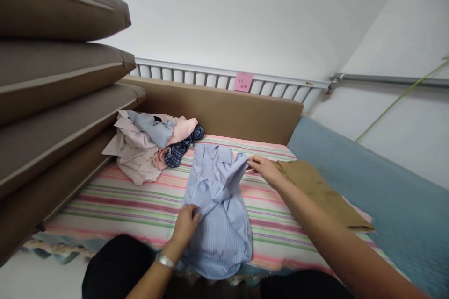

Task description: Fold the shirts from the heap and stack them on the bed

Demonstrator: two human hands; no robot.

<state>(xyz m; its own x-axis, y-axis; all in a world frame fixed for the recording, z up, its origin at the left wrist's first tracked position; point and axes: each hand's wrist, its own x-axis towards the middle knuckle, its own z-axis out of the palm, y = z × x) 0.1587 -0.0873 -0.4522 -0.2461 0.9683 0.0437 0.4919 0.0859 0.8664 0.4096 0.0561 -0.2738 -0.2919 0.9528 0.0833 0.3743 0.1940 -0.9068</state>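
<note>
A light blue striped shirt lies in front of me on a striped sheet, its collar end away from me and part of it folded across the middle. My right hand pinches the shirt's fabric at the upper right and holds it slightly raised. At the shirt's left edge, my left hand has thumb and fingers closed on the cloth. A silver bracelet circles the left wrist.
A heap of crumpled clothes lies at the back left, beside stacked brown cushions. Folded khaki clothing rests on the right. Behind stand a brown board and a white radiator with a pink note.
</note>
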